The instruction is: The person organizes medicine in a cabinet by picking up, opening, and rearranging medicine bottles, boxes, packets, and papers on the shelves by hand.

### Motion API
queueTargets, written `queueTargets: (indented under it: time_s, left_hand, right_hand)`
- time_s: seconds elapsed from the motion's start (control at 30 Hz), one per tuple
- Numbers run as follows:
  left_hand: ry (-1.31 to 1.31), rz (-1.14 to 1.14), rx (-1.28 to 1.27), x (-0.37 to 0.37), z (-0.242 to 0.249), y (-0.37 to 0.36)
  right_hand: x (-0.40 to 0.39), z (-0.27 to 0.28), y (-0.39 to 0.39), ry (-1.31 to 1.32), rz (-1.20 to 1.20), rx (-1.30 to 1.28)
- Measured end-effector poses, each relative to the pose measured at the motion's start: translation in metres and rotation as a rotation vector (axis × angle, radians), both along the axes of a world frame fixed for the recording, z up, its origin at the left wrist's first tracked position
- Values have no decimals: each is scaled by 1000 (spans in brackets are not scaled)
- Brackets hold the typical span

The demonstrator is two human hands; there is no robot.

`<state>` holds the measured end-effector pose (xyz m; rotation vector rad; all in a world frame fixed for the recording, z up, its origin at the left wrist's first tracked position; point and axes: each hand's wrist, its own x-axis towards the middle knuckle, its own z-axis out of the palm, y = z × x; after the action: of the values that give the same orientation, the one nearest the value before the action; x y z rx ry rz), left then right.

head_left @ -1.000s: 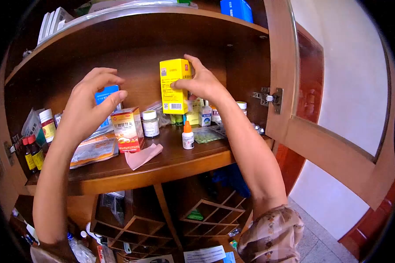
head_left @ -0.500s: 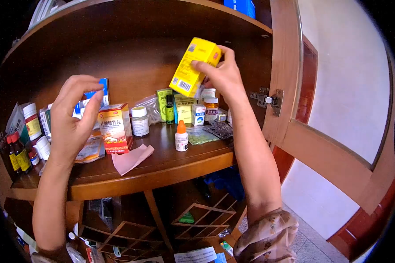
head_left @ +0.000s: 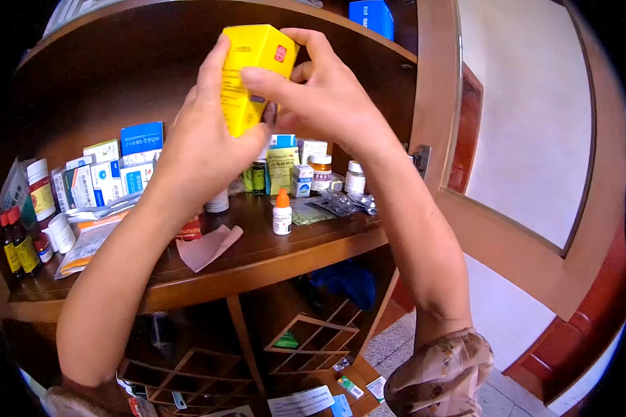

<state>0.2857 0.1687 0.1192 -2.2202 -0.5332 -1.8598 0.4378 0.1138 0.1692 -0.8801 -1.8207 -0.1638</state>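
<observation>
Both hands hold a yellow medicine box, raised and tilted above the shelf. My left hand grips its left side and lower end. My right hand is closed on its right side, with the thumb across the front. Below stands a small white dropper bottle with an orange cap. Beside it lies a pink piece of paper. Part of a red box shows behind my left forearm, which hides most of it.
Several medicine boxes and dark red-capped bottles stand on the left of the wooden shelf. Jars, small boxes and blister packs are at the right. An open cabinet door stands right of my arm.
My right hand has brought the yellow box left and upward. My left hand has risen from near the red-and-white box and taken hold of the yellow box too. The view has shifted slightly.
</observation>
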Motion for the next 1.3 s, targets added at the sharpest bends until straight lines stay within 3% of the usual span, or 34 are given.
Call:
queueTargets:
  time_s: [0.03,0.1,0.17,0.23,0.43,0.77,1.3]
  left_hand:
    - [-53,-20,64,-1,0,6]
    - [-66,8,158,-6,2,9]
    - [-141,-67,-9,-15,5,1]
    - [-144,-20,86,-20,5,9]
    - [-127,-83,16,-22,-2,11]
    - [-132,-37,41,-25,-1,15]
    - [-113,-106,-9,-26,-3,15]
  right_hand:
    - [12,1,10,115,144,-134]
    - [58,10,32,-93,-191,68]
    - [99,6,46,-482,-805,-118]
    - [111,-8,46,-770,-1025,-415]
    - [119,-33,70,-888,-1182,-489]
    - [106,-32,72,-1079,-1240,-672]
    - [129,-30,84,-1126,-1140,-580]
